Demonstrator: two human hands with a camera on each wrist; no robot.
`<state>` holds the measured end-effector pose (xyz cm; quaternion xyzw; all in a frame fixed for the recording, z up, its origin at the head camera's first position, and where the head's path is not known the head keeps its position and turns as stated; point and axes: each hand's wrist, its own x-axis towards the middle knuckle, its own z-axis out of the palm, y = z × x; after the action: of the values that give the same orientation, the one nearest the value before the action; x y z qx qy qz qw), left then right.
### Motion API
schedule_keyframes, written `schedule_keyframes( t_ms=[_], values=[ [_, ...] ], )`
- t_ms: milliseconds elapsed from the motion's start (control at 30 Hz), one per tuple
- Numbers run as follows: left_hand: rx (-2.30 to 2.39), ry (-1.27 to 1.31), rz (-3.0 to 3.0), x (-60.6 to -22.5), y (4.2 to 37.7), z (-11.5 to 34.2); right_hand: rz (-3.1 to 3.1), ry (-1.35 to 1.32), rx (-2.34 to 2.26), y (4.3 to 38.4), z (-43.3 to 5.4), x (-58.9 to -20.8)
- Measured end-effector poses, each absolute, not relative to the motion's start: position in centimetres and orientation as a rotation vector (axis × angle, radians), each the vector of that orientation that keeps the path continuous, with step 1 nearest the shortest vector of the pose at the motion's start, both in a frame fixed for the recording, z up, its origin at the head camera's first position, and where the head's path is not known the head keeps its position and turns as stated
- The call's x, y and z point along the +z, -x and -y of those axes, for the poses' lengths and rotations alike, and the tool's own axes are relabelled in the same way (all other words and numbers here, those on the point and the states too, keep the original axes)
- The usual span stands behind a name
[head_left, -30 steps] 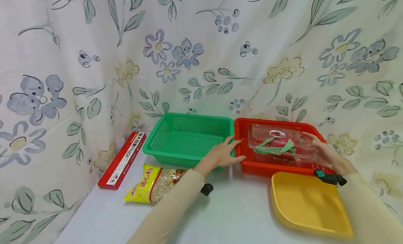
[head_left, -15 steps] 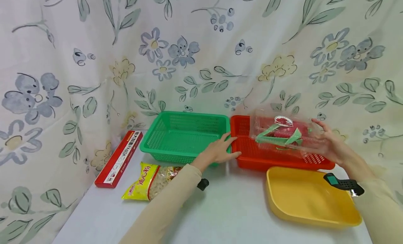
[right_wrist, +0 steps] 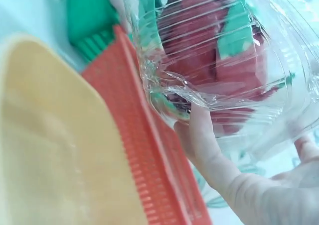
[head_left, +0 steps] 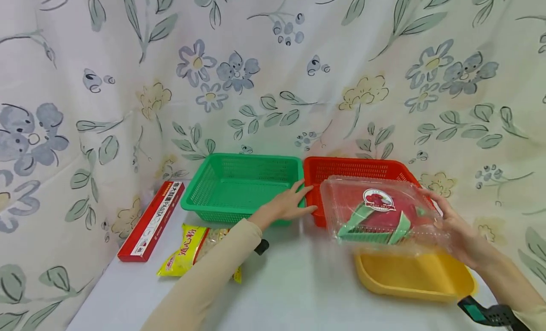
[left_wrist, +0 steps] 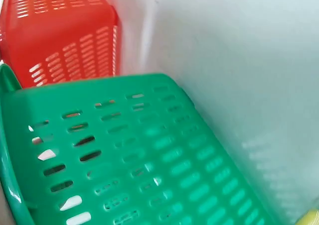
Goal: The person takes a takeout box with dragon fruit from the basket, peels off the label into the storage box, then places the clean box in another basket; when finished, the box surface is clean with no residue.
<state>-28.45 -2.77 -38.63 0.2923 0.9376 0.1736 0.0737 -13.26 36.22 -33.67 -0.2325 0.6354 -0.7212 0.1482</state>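
My right hand [head_left: 456,226] grips the right end of a clear plastic clamshell box [head_left: 379,215], tilted above the front of the red basket [head_left: 354,167]. A round white label with a red picture sits on its lid. Dark red items and light green strips [right_wrist: 237,33] show through the plastic; their kind is hard to tell. My left hand [head_left: 283,206] lies where the green basket [head_left: 241,212] meets the red one. Its fingers are spread toward the red basket's left end, near or on the rim, and hold nothing visible.
A yellow tray [head_left: 384,281] stands below the box, partly covered by it. At the left lie a long red pasta box [head_left: 151,222] and a yellow-and-clear bag of pasta [head_left: 187,250], partly behind my left forearm. A floral curtain [head_left: 273,75] hangs behind.
My right hand has lifted the clamshell box up out of the red basket and brought it nearer, over the basket's front and the yellow tray. The left hand stays by the basket rims.
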Motion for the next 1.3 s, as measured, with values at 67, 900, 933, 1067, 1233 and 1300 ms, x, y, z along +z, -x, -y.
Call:
schedule_keyframes(
  t_ms=[67,900,933,1067,1233,1300],
  values=[
    [0.517,-0.896,-2.809,-38.7,28.5,3.1,-1.784,0.651,-2.072,12.2,-36.1,-34.2],
    [0.436,-0.971,-2.759,-38.5,28.2,3.4,-2.332,0.475,-1.643,6.3,-21.5,-36.3],
    [0.431,-0.973,-2.760,-38.6,28.2,3.4,-2.360,0.458,-1.636,6.3,-21.2,-36.4],
    [0.417,-0.970,-2.764,-38.6,28.4,3.3,-2.415,0.404,-1.658,6.5,-20.3,-36.7],
    [0.382,-0.968,-2.764,-38.6,28.6,3.1,-2.381,0.392,-1.700,6.8,-19.8,-37.0],
    [0.371,-0.973,-2.764,-38.5,28.7,3.1,-2.355,0.395,-1.710,7.0,-19.7,-37.0]
  ],
)
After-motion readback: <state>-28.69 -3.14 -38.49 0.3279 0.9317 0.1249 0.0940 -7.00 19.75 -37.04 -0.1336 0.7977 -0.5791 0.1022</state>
